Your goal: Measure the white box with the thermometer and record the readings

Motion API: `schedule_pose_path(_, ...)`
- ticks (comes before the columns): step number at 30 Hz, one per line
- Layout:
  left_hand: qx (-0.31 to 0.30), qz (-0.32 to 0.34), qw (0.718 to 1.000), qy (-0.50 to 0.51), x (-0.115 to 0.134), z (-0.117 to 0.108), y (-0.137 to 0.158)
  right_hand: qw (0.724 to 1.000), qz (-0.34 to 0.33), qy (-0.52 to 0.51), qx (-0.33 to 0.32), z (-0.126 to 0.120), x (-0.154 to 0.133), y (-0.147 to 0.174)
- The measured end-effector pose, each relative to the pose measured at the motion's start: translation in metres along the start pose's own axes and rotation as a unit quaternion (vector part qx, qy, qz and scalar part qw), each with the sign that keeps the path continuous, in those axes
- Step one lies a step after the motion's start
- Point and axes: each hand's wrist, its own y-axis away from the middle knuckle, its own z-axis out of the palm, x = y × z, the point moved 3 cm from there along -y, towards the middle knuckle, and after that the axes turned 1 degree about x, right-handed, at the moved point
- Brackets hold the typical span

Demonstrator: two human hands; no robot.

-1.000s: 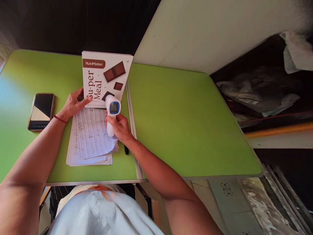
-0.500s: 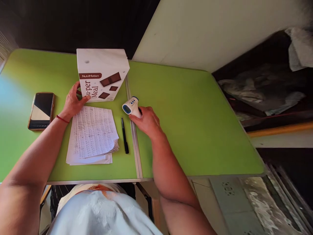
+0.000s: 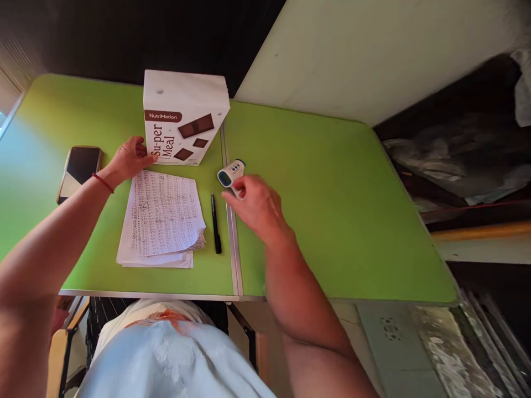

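Note:
My left hand (image 3: 128, 158) is at the lower left edge of a white NutriMotion box (image 3: 182, 119), which stands upright on the green table. Its thumb overlaps the box's front corner, while the loosely bent fingers are beside the left side. A white and blue infrared thermometer (image 3: 232, 172) lies on the table just right of the box. Over its handle is my right hand (image 3: 259, 205), thumb and fingers apart, partly hiding the handle. Handwritten sheets (image 3: 166, 215) lie stacked in front of the box, with a black pen (image 3: 215, 224) to their right.
A phone (image 3: 81, 166) lies at the left, partly behind my left forearm. A metal seam (image 3: 233, 249) crosses the green table (image 3: 332, 210). Behind it are a dark panel (image 3: 116, 38) and a pale wall (image 3: 323, 61). To the right is a dark shelf with crumpled plastic (image 3: 448, 155).
My right hand has loosened around the thermometer, its thumb coming away from the handle. My left hand's fingers show more beside the box. The view has shifted slightly.

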Motion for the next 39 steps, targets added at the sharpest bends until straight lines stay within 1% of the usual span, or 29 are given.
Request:
schedule_pose_path(1, -0.011, -0.018, 0.999, -0.028, 0.004, -0.002, 0.005, 0.999, -0.015, 0.001, -0.05, 0.002, -0.008, 0.004)
schedule_pose_path(2, -0.002, -0.03, 0.997, -0.075, 0.01, -0.004, 0.013, 0.995, -0.029, 0.011, -0.095, 0.005, -0.016, 0.009)
schedule_pose_path(3, 0.018, -0.035, 0.99, -0.136, 0.018, -0.005, 0.024, 0.991, -0.04, 0.027, -0.124, 0.008, -0.021, 0.013)
schedule_pose_path(4, 0.03, -0.026, 0.98, -0.195, 0.027, -0.004, 0.036, 0.988, -0.049, 0.043, -0.143, 0.011, -0.025, 0.017)
schedule_pose_path(6, -0.004, 0.026, 0.959, -0.283, 0.046, 0.008, 0.065, 0.984, -0.057, 0.07, -0.155, 0.014, -0.028, 0.022)
schedule_pose_path(7, -0.033, 0.054, 0.947, -0.314, 0.054, 0.016, 0.079, 0.983, -0.058, 0.075, -0.156, 0.014, -0.027, 0.024)
schedule_pose_path(9, -0.092, 0.131, 0.924, -0.346, 0.068, 0.035, 0.103, 0.985, -0.06, 0.061, -0.15, 0.013, -0.022, 0.026)
schedule_pose_path(10, -0.111, 0.17, 0.915, -0.347, 0.072, 0.043, 0.113, 0.988, -0.065, 0.036, -0.139, 0.012, -0.019, 0.027)
schedule_pose_path(12, -0.144, 0.245, 0.897, -0.338, 0.078, 0.055, 0.128, 0.99, -0.083, -0.058, -0.099, 0.01, -0.015, 0.027)
schedule_pose_path(14, -0.192, 0.303, 0.876, -0.323, 0.079, 0.064, 0.139, 0.977, -0.083, -0.19, -0.052, 0.007, -0.011, 0.028)
schedule_pose_path(16, -0.251, 0.334, 0.852, -0.315, 0.08, 0.07, 0.147, 0.949, -0.053, -0.309, -0.024, 0.008, -0.007, 0.028)
schedule_pose_path(17, -0.278, 0.34, 0.841, -0.315, 0.081, 0.071, 0.151, 0.936, -0.032, -0.35, -0.019, 0.009, -0.006, 0.028)
schedule_pose_path(20, -0.332, 0.342, 0.82, -0.316, 0.081, 0.075, 0.16, 0.91, 0.005, -0.414, -0.019, 0.013, -0.008, 0.03)
schedule_pose_path(22, -0.336, 0.346, 0.818, -0.314, 0.081, 0.077, 0.161, 0.897, 0.018, -0.442, 0.008, 0.016, -0.013, 0.034)
schedule_pose_path(25, -0.313, 0.35, 0.825, -0.313, 0.08, 0.077, 0.158, 0.88, 0.037, -0.472, 0.049, 0.022, -0.021, 0.043)
schedule_pose_path(29, -0.304, 0.343, 0.827, -0.324, 0.077, 0.076, 0.155, 0.877, 0.05, -0.478, 0.021, 0.031, -0.029, 0.051)
schedule_pose_path(32, -0.307, 0.337, 0.835, -0.309, 0.077, 0.076, 0.155, 0.88, 0.07, -0.47, 0.003, 0.035, -0.03, 0.05)
schedule_pose_path(35, -0.304, 0.341, 0.841, -0.289, 0.077, 0.076, 0.155, 0.877, 0.097, -0.471, -0.006, 0.037, -0.028, 0.046)
schedule_pose_path(37, -0.302, 0.344, 0.844, -0.278, 0.075, 0.076, 0.154, 0.882, 0.097, -0.462, -0.015, 0.038, -0.027, 0.044)
schedule_pose_path(39, -0.302, 0.346, 0.845, -0.275, 0.073, 0.076, 0.154, 0.893, 0.086, -0.441, -0.023, 0.038, -0.027, 0.042)
